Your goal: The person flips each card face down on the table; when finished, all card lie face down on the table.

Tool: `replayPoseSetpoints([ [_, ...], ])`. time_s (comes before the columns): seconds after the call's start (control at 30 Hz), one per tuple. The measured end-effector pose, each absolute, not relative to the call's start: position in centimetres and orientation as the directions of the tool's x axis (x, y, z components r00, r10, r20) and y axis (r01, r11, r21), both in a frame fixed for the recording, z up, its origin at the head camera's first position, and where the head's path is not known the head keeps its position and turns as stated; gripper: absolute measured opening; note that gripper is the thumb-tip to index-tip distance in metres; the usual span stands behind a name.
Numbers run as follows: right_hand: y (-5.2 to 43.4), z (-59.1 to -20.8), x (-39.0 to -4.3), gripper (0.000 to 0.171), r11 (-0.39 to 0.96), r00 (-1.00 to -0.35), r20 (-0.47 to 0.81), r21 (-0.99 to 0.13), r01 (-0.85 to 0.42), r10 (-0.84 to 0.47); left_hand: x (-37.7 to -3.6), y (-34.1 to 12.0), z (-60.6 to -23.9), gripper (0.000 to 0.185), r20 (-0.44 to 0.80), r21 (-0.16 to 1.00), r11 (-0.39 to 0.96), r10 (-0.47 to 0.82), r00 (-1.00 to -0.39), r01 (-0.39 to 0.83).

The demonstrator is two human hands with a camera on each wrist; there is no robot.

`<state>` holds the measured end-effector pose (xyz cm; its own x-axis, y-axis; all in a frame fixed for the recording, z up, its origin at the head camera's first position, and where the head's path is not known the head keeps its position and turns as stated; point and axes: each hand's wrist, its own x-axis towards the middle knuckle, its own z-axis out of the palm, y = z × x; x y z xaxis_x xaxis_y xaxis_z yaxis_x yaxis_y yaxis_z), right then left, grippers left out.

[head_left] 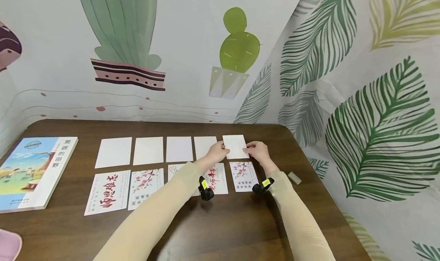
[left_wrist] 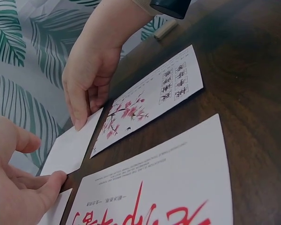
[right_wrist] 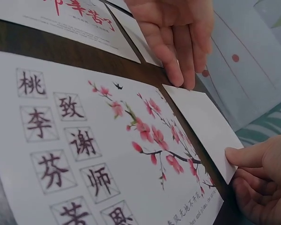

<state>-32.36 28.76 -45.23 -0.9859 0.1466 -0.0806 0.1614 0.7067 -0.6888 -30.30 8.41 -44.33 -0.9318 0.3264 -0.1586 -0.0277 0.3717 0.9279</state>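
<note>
Dark wood tabletop [head_left: 240,230] against cactus- and leaf-patterned walls carries two rows of cards. At the right end of the far row lies a blank white card [head_left: 235,145], flat on the wood. Both hands are at it: the left hand [head_left: 217,152] touches its left edge with nearly straight fingertips, the right hand [head_left: 258,151] presses its right edge the same way; neither curls round it. Just below lies a plum-blossom card [head_left: 243,176], beside it a red-calligraphy card [head_left: 216,179]. Further left are more cards, then a book [head_left: 32,171]; a small eraser [head_left: 294,178] sits to the right.
</note>
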Motion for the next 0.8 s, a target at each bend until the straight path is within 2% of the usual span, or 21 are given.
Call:
replayPoseSetpoints([
  [0.3,28.7,-45.4,-32.4,0.029,0.727,-0.986,-0.085,-0.667,0.163,0.143,-30.3,8.1,-44.3,0.058,-0.153,0.939,0.343,0.326,-0.933,-0.034],
  [0.5,28.1,-44.7,-32.2,0.024,0.668,-0.980,-0.070,-0.722,0.180,0.189,-29.8,6.5,-44.3,0.041,-0.077,0.963,0.268,0.328,-0.942,0.015],
  [0.63,26.4,-43.9,-31.5,0.022,0.656,-0.982,-0.021,-0.742,0.141,0.187,-28.7,5.0,-44.0,0.031,-0.012,0.960,0.266,0.336,-0.942,0.083],
  [0.8,23.1,-42.9,-30.1,0.019,0.678,-0.993,0.063,-0.735,0.019,0.095,-26.7,1.8,-43.1,0.030,0.018,0.930,0.338,0.353,-0.935,0.146],
])
